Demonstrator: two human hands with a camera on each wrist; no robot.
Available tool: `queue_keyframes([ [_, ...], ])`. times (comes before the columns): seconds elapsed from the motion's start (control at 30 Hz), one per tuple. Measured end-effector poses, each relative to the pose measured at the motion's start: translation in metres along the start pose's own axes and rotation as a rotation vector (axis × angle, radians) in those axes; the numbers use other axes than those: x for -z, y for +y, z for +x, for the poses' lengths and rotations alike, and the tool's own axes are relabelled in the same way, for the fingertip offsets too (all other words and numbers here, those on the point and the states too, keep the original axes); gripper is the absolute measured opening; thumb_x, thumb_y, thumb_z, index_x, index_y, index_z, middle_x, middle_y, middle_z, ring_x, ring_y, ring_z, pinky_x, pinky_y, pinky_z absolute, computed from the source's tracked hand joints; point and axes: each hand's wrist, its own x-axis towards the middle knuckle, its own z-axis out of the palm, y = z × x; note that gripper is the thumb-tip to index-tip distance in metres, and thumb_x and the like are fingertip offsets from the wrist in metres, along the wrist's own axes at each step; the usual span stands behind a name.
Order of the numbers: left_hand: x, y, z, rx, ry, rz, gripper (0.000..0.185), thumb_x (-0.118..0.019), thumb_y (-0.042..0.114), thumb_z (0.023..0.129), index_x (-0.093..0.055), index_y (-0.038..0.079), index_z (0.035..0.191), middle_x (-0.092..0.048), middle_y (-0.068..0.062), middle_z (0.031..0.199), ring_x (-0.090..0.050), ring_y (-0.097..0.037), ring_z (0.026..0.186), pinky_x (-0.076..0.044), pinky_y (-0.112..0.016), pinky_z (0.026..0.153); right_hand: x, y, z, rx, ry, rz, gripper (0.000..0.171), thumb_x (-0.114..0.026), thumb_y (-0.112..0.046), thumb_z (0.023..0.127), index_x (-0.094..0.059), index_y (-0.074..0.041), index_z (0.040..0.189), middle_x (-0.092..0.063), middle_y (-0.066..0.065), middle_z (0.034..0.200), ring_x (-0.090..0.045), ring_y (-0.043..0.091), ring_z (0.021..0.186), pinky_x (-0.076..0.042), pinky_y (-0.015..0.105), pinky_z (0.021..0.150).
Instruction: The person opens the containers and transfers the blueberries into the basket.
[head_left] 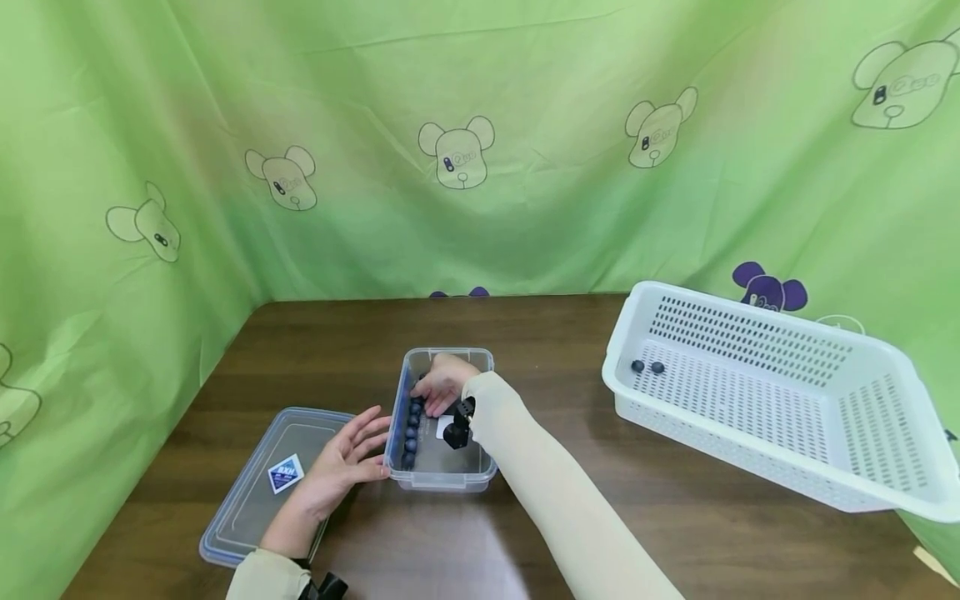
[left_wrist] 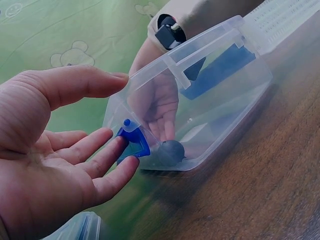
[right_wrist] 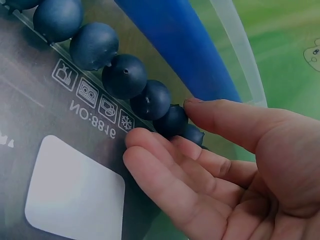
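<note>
A clear plastic box [head_left: 442,479] with a bluish rim stands mid-table. Along its left wall runs a row of blueberries [head_left: 411,435], seen close up in the right wrist view as dark round berries [right_wrist: 125,76]. My right hand [head_left: 444,385] reaches inside, thumb and fingertips right at the far end of that row, the fingers [right_wrist: 160,175] loosely extended. Outside the box, my left hand [head_left: 345,467] has its fingers spread beside the left wall, with the fingertips close to a blue piece [left_wrist: 134,141] on the box in the left wrist view.
The box's flat lid [head_left: 247,508], with a blue and white sticker [head_left: 285,473], lies left, partly beneath my left forearm. At right stands a white perforated basket [head_left: 727,467] holding two blueberries [head_left: 647,367]. A green patterned curtain [head_left: 375,233] hangs behind the brown table [head_left: 555,333].
</note>
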Motion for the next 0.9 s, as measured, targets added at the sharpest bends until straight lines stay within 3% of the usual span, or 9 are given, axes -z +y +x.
queue_keyframes([
  [0.33,0.0001,0.0047,0.0019,0.018,0.005,0.001,0.094,-0.072,-0.01,0.081,-0.013,-0.009,0.154,-0.027,-0.035,0.151,-0.052,-0.017,0.124,-0.048,-0.027,0.098,0.002,-0.0024,0.0047,-0.015,-0.013,0.018,0.011,-0.064,0.0,0.089,-0.065,0.009,0.082,-0.066,0.017,0.066,-0.065,0.019,0.053,-0.059,0.031,0.058],
  [0.73,0.0004,0.0031,0.0001,0.017,0.002,-0.003,0.094,-0.073,-0.009,0.08,-0.013,-0.009,0.154,-0.028,-0.035,0.151,-0.05,-0.02,0.126,-0.047,-0.028,0.098,0.0046,-0.0024,0.0018,0.004,-0.04,0.001,0.013,-0.062,0.0,0.088,-0.066,0.012,0.083,-0.068,0.02,0.071,-0.069,0.021,0.058,-0.06,0.033,0.063],
  [0.9,0.0003,0.0025,-0.0005,0.023,0.009,-0.004,0.094,-0.073,-0.009,0.08,-0.014,-0.009,0.154,-0.028,-0.034,0.151,-0.049,-0.022,0.127,-0.048,-0.028,0.098,0.0095,-0.0015,0.002,0.029,-0.046,0.063,0.013,-0.061,0.001,0.089,-0.067,0.011,0.083,-0.067,0.016,0.067,-0.066,0.017,0.054,-0.059,0.029,0.059],
])
